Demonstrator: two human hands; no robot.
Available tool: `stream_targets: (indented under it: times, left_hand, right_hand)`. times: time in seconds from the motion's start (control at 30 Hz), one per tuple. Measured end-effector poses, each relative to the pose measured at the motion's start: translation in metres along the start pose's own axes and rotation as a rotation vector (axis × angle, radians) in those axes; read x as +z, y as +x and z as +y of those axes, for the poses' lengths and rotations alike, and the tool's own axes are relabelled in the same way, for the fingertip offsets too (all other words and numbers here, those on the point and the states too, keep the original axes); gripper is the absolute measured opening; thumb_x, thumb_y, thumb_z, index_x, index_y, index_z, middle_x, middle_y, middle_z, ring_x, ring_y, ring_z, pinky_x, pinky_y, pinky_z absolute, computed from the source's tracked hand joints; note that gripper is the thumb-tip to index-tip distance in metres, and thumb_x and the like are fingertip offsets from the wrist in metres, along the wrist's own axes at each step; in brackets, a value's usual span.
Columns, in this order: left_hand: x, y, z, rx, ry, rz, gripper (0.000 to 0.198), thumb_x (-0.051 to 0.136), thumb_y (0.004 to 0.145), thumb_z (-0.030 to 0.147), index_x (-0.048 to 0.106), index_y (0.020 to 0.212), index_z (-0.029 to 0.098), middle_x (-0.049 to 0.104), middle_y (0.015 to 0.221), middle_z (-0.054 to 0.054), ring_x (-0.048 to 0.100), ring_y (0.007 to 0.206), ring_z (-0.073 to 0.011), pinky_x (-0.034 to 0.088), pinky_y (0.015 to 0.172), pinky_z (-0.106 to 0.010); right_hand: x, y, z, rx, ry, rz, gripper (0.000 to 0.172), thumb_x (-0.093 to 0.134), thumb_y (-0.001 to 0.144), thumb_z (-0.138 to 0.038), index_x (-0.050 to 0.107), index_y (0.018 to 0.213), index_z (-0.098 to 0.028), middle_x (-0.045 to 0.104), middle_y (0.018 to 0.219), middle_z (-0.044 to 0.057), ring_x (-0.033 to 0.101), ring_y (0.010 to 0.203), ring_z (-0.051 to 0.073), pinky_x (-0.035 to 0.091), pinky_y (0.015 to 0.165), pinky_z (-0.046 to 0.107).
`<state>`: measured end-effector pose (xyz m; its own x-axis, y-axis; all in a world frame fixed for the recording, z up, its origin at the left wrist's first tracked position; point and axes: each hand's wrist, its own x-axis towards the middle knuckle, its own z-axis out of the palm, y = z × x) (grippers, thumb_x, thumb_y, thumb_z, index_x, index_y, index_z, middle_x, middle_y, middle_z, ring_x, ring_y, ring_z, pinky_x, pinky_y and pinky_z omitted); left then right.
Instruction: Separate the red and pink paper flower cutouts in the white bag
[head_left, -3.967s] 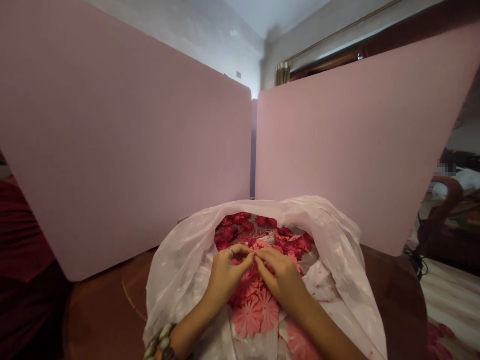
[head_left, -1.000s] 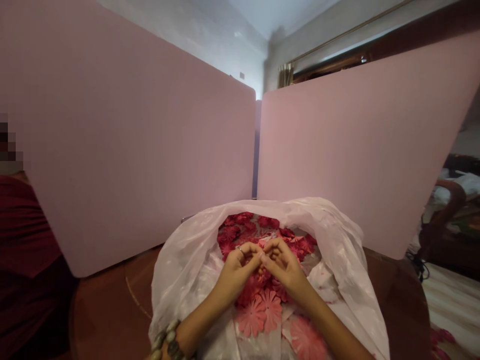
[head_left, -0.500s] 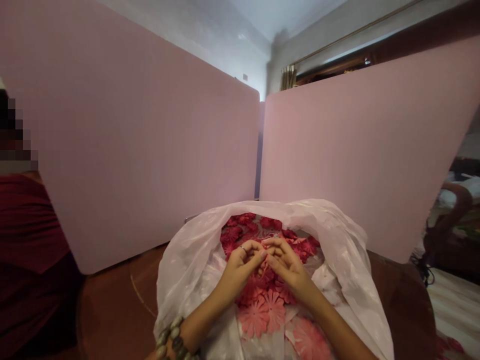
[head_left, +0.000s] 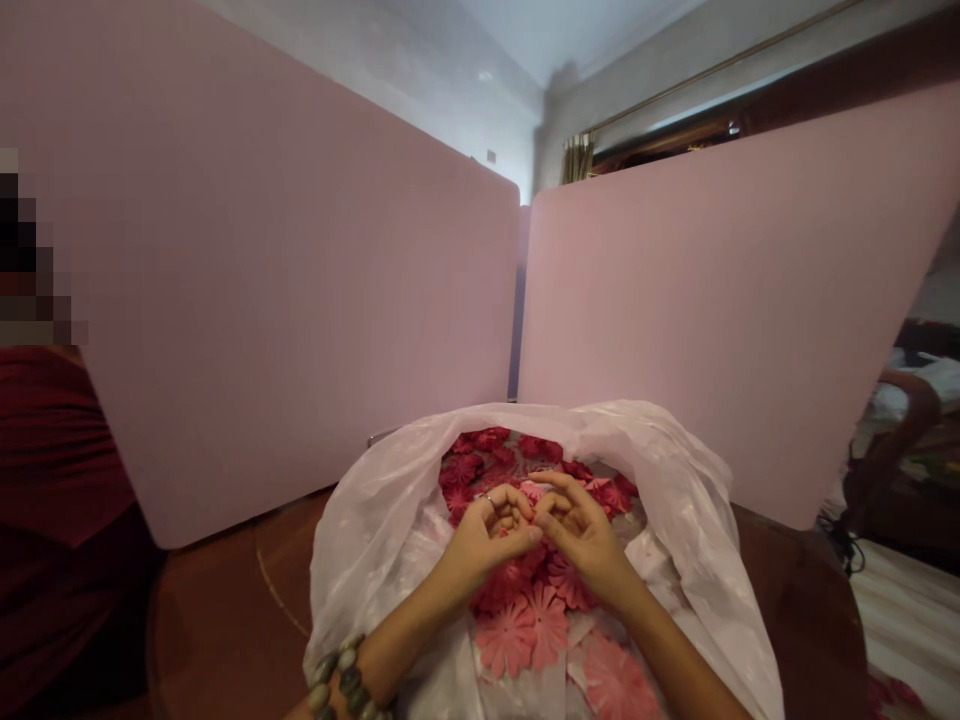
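My left hand (head_left: 487, 545), with a ring and a beaded bracelet (head_left: 349, 680), is above an open white plastic bag (head_left: 375, 545). Its thumb and fingers are bent together. Facing it, my right hand (head_left: 589, 545) has its thumb and fingertips drawn in, with the index finger stretched out a little. The fingertips of both hands meet over the bag's opening. Whatever is pinched there is too small and hidden to name. Beneath them lie pink flower-shaped cutouts (head_left: 506, 635), and darker red ones (head_left: 461, 470) fill the back of the bag.
The bag rests on a brown wooden table (head_left: 225, 600). Two tall pink panels (head_left: 337, 270) stand behind it, meeting near the middle. At the left edge sits a person in a dark red top (head_left: 52, 450). A curved wooden chair part (head_left: 911, 410) shows at right.
My left thumb has slid right, towards the right hand, and the fingers of both hands have shifted slightly. The reddish bit seen between the fingertips before is now mostly hidden.
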<state>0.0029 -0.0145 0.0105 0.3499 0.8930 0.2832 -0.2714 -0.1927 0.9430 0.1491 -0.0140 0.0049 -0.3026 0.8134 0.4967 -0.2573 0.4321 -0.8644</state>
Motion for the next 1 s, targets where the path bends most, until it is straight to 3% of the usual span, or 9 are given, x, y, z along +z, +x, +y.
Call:
stream_targets:
  times: [0.3,0.53,1.0]
  left_hand:
    - [-0.0007,0.0005,-0.0012,0.041,-0.046,0.071,0.035,0.081,0.056,0.033,0.054,0.072,0.017,0.049,0.062,0.006,0.042,0.055,-0.0077,0.033,0.053,-0.019]
    - [0.0034,-0.0003,0.0035,0.011,-0.081,0.136,0.029,0.078,0.060,0.038,0.059,0.064,0.015,0.055,0.055,0.003,0.049,0.050,-0.0090,0.040,0.053,-0.022]
    - [0.0043,0.0005,0.0047,0.003,-0.150,0.090,0.028,0.080,0.061,0.036,0.065,0.069,0.014,0.062,0.052,0.001,0.055,0.048,-0.0106,0.046,0.054,-0.024]
  right_hand:
    - [0.0044,0.0011,0.0032,0.019,-0.034,0.101,0.028,0.070,0.074,-0.044,0.054,0.079,-0.021,0.055,0.076,-0.001,0.058,0.073,0.014,0.048,0.070,0.026]
    - [0.0017,0.0029,0.0007,0.026,-0.053,0.112,0.028,0.071,0.071,-0.044,0.059,0.075,-0.020,0.056,0.071,-0.001,0.055,0.067,0.014,0.047,0.064,0.026]
    - [0.0010,0.0037,0.0027,0.022,-0.026,0.126,0.029,0.070,0.073,-0.046,0.058,0.073,-0.020,0.057,0.065,-0.002,0.056,0.060,0.013,0.047,0.060,0.026]
